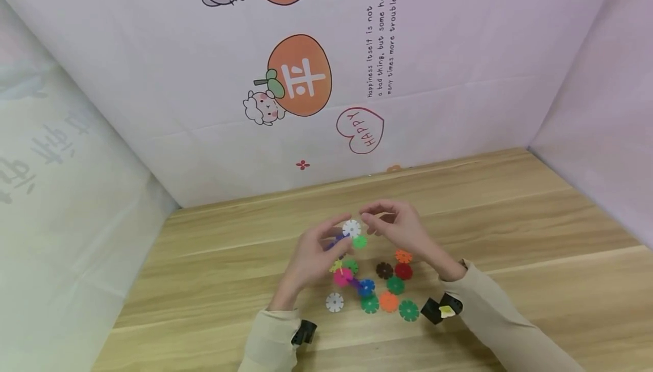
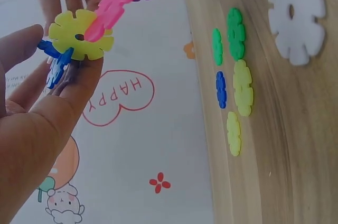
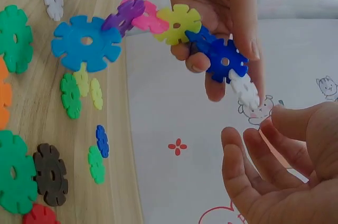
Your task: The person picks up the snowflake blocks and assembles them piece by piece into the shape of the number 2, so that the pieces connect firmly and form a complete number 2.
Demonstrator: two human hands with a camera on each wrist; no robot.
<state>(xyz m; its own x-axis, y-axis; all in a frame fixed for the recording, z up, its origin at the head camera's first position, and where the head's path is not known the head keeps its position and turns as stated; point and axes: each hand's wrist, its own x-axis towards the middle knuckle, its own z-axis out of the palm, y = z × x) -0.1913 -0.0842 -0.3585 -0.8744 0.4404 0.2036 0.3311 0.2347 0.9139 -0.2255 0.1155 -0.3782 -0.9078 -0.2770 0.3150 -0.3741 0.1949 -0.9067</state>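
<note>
My left hand (image 1: 308, 256) holds a chain of slotted plastic snowflake discs, gripping it around the dark blue disc (image 3: 236, 59) near one end. A white disc (image 3: 244, 87) forms that end of the chain. From the grip the chain runs through a yellow disc (image 3: 168, 35), a pink disc (image 3: 148, 20) and a purple disc (image 3: 125, 17) to a light blue disc (image 3: 74, 47) at the other end. My right hand (image 1: 403, 230) is raised beside the white disc, fingers loosely bent and holding nothing, its fingertips close to the disc's edge.
Loose discs lie on the wooden table (image 1: 214, 281) below my hands: a white disc (image 1: 331, 306), a brown disc (image 1: 381, 273), a red disc (image 1: 403, 275), an orange disc (image 1: 389, 306) and several green ones. A printed white sheet (image 1: 204, 94) stands behind, with sheets at both sides.
</note>
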